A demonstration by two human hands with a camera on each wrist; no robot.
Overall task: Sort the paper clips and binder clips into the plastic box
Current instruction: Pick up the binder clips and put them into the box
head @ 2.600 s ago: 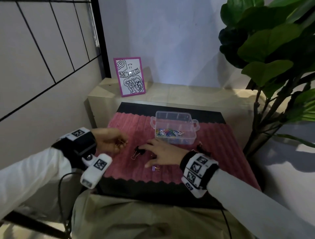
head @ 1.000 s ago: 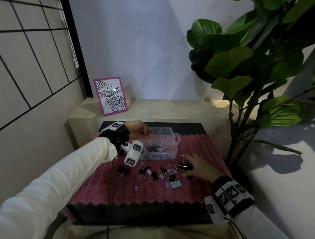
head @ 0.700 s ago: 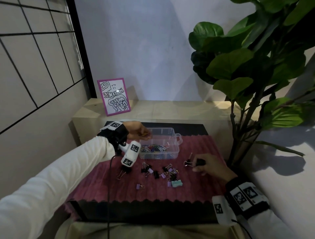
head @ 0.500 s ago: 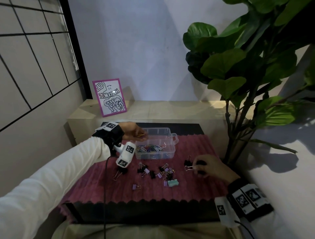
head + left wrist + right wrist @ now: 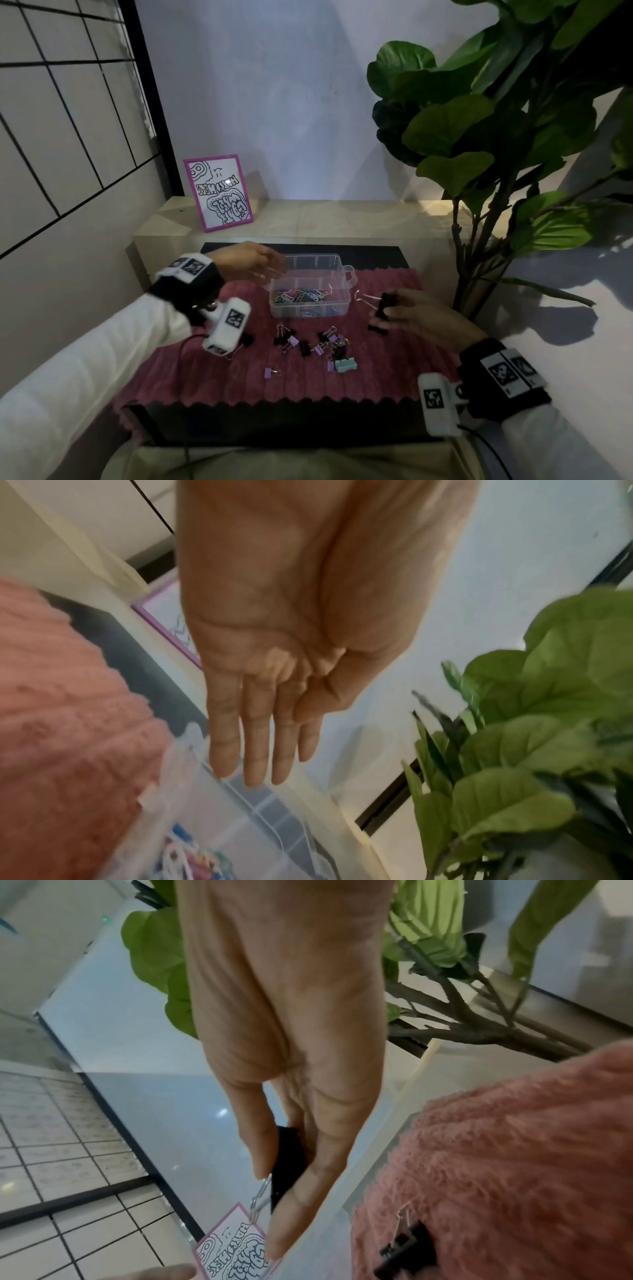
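A clear plastic box (image 5: 337, 263) stands at the back of the pink mat, with coloured paper clips (image 5: 301, 296) in its front compartment. My left hand (image 5: 274, 265) hovers over the box's rear left corner. In the left wrist view its fingers (image 5: 253, 750) are straight and the palm holds nothing. My right hand (image 5: 387, 310) is raised just right of the box and pinches a black binder clip (image 5: 385, 303) between thumb and finger; the clip (image 5: 287, 1164) shows clearly in the right wrist view. Several black and purple binder clips (image 5: 315, 346) lie on the mat in front of the box.
A teal clip (image 5: 346, 365) and a lone purple clip (image 5: 270, 372) lie nearer me on the mat (image 5: 376, 377). Another black clip (image 5: 404, 1242) sits below my right hand. A framed drawing (image 5: 218, 192) leans on the shelf behind. A leafy plant (image 5: 479, 137) stands at the right.
My left hand, which pinched a small gold clip over the box, has spread its fingers straight. My right hand has lifted the black binder clip off the mat and brought it nearer the box.
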